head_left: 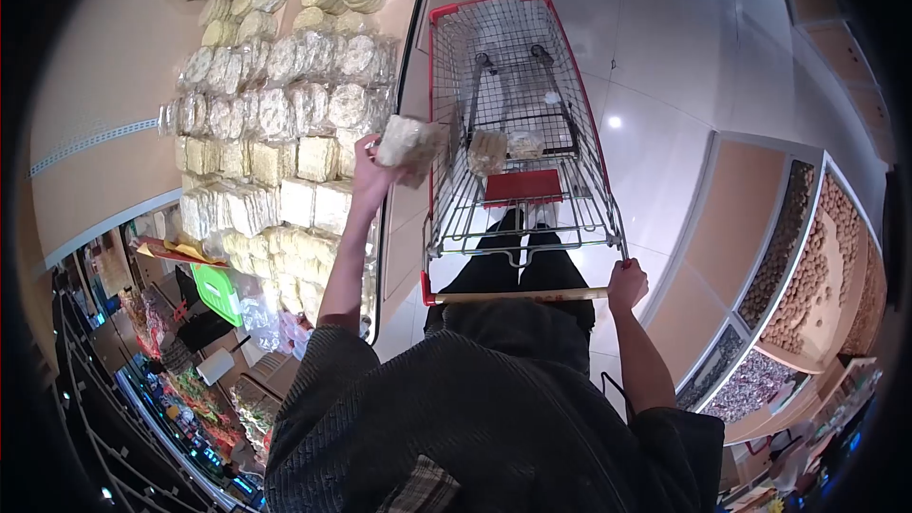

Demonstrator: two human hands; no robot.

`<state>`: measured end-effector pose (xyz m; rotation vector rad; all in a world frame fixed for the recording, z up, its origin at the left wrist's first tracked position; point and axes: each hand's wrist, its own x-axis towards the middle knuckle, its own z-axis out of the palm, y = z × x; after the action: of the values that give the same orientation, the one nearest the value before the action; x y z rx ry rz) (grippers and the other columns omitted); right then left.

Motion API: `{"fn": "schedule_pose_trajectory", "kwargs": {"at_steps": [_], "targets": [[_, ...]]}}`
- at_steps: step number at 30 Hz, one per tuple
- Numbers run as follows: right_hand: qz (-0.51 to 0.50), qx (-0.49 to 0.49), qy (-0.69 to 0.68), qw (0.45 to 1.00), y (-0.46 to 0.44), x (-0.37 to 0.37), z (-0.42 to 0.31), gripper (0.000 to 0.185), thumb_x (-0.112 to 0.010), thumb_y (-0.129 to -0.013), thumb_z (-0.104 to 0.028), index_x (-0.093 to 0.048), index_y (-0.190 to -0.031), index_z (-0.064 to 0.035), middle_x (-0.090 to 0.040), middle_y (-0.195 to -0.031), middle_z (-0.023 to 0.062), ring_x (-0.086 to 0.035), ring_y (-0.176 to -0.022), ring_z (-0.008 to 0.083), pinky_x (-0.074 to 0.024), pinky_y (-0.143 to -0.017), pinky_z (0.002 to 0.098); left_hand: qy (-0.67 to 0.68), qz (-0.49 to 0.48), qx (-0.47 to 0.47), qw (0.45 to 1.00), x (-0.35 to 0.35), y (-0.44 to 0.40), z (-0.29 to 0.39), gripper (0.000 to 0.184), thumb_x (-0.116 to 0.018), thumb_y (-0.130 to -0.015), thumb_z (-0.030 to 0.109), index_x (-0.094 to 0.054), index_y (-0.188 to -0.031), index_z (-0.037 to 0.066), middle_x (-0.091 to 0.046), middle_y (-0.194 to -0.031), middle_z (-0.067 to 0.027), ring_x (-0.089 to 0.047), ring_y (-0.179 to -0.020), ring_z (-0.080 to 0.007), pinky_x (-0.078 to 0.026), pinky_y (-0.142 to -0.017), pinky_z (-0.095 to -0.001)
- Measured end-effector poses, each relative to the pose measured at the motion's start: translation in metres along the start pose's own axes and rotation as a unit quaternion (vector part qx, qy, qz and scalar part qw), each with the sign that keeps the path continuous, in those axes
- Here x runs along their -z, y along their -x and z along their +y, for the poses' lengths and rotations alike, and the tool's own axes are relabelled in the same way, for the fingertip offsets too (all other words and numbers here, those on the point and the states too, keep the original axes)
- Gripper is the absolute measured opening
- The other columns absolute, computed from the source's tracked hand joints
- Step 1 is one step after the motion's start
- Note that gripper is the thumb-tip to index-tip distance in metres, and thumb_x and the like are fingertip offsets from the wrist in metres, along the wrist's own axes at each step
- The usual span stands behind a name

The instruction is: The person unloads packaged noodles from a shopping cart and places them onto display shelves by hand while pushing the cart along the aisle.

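Note:
My left hand (370,171) is closed on a clear-wrapped pack of dried noodles (410,142), a pale squarish block. It is held up between the display shelf and the left side of the shopping cart (432,114), overlapping the cart's rim in view. My right hand (627,286) is wrapped round the right end of the cart's handle (475,297). Inside the wire basket lie a brownish wrapped pack (487,152) and a paler pack (525,144), both close to the red child-seat panel (524,187).
Rows of wrapped noodle packs (313,109) cover the shelf on the left. A green price sign (218,294) stands near its close end. Bulk bins with nut-like goods (817,256) are on the right. Tiled floor (655,57) runs between them.

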<state>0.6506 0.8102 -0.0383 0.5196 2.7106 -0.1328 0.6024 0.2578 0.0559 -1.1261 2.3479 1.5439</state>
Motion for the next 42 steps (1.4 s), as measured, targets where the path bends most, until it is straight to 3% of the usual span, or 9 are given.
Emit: {"fn": "schedule_pose_trajectory", "kwargs": {"at_steps": [2,5,11,23,30,35,36,37,42], "targets": [[-0.007,-0.006,-0.004,1.0,-0.002,0.004,0.001,0.021,-0.061,-0.092,-0.025,-0.07,-0.085,-0.0076,-0.071,-0.075,0.0193,-0.071,-0.072,0.0401,-0.0555,-0.068,0.0521,0.085,-0.067,-0.047,0.993,-0.075,-0.045,-0.005,0.1,-0.097,-0.059,0.014,-0.04,-0.139,-0.001,-0.061,-0.125,-0.0195,-0.063,-0.115,-0.0238,-0.057,-0.095,-0.038],[0.006,-0.029,-0.035,0.999,-0.002,0.008,-0.004,0.02,-0.063,-0.09,-0.023,-0.069,-0.08,-0.006,-0.069,-0.072,0.0196,-0.069,-0.07,0.0415,-0.0535,-0.068,0.0532,-0.175,-0.034,-0.038,0.983,-0.174,-0.121,-0.05,0.109,-0.097,-0.054,0.036,-0.041,-0.14,0.001,-0.057,-0.133,-0.0209,-0.055,-0.127,-0.0349,-0.046,-0.109,-0.0448],[0.023,-0.038,-0.027,0.999,-0.003,-0.004,-0.001,0.019,-0.066,-0.086,-0.021,-0.066,-0.074,-0.0063,-0.065,-0.063,0.0164,-0.066,-0.061,0.0386,-0.0518,-0.061,0.0494,-0.251,0.045,0.026,0.966,-0.304,-0.235,-0.147,0.112,-0.098,-0.052,0.04,-0.039,-0.141,0.005,-0.05,-0.137,-0.0189,-0.051,-0.128,-0.0367,-0.043,-0.11,-0.0464],[0.039,-0.048,-0.066,0.996,-0.006,-0.007,-0.009,0.027,-0.073,-0.082,-0.012,-0.055,-0.065,-0.0001,-0.052,-0.053,0.0114,-0.051,-0.046,0.0279,-0.0414,-0.052,0.043,-0.203,0.15,0.098,0.963,-0.402,-0.32,-0.236,0.124,-0.099,-0.056,0.044,-0.027,-0.143,-0.005,-0.045,-0.14,-0.0251,-0.044,-0.135,-0.0413,-0.037,-0.116,-0.0508],[0.031,-0.046,-0.081,0.995,-0.006,-0.006,-0.019,0.029,-0.072,-0.084,-0.013,-0.053,-0.066,-0.0007,-0.051,-0.053,0.0125,-0.051,-0.047,0.0292,-0.042,-0.053,0.0434,-0.153,0.085,0.076,0.982,-0.396,-0.292,-0.234,0.114,-0.096,-0.062,0.032,-0.027,-0.145,-0.006,-0.036,-0.145,-0.0298,-0.038,-0.138,-0.0455,-0.035,-0.118,-0.0523],[-0.004,-0.043,-0.056,0.997,-0.004,-0.008,-0.018,0.025,-0.068,-0.087,-0.017,-0.057,-0.072,0.0,-0.057,-0.058,0.0153,-0.057,-0.052,0.0341,-0.0455,-0.058,0.0487,-0.123,0.055,-0.075,0.988,-0.272,-0.166,-0.161,0.091,-0.082,-0.08,0.024,-0.029,-0.148,-0.006,-0.041,-0.14,-0.0272,-0.038,-0.135,-0.0444,-0.035,-0.114,-0.0535],[-0.001,-0.047,-0.061,0.997,-0.003,-0.008,-0.018,0.025,-0.068,-0.087,-0.017,-0.057,-0.072,0.0001,-0.057,-0.058,0.0156,-0.057,-0.052,0.0344,-0.0456,-0.058,0.0491,-0.23,0.058,-0.161,0.958,-0.246,-0.141,-0.16,0.077,-0.078,-0.082,0.013,-0.037,-0.145,-0.001,-0.042,-0.141,-0.0254,-0.042,-0.131,-0.044,-0.036,-0.112,-0.0535],[0.001,-0.049,-0.067,0.997,-0.002,-0.01,-0.017,0.024,-0.068,-0.087,-0.018,-0.058,-0.073,0.0001,-0.058,-0.059,0.0159,-0.057,-0.053,0.0347,-0.0457,-0.058,0.0496,-0.121,0.084,-0.209,0.967,-0.216,-0.11,-0.128,0.073,-0.077,-0.08,0.005,-0.04,-0.143,0.001,-0.043,-0.141,-0.0239,-0.045,-0.13,-0.0438,-0.036,-0.112,-0.0526],[-0.025,-0.07,-0.018,0.997,-0.003,-0.002,-0.037,0.022,-0.066,-0.087,-0.02,-0.063,-0.076,0.0,-0.064,-0.064,0.0171,-0.062,-0.058,0.036,-0.0486,-0.061,0.0493,-0.193,0.123,-0.126,0.965,-0.111,0.026,-0.1,0.065,-0.072,-0.078,0.0,-0.045,-0.137,0.0,-0.046,-0.139,-0.0242,-0.048,-0.131,-0.0444,-0.042,-0.109,-0.0525]]}}
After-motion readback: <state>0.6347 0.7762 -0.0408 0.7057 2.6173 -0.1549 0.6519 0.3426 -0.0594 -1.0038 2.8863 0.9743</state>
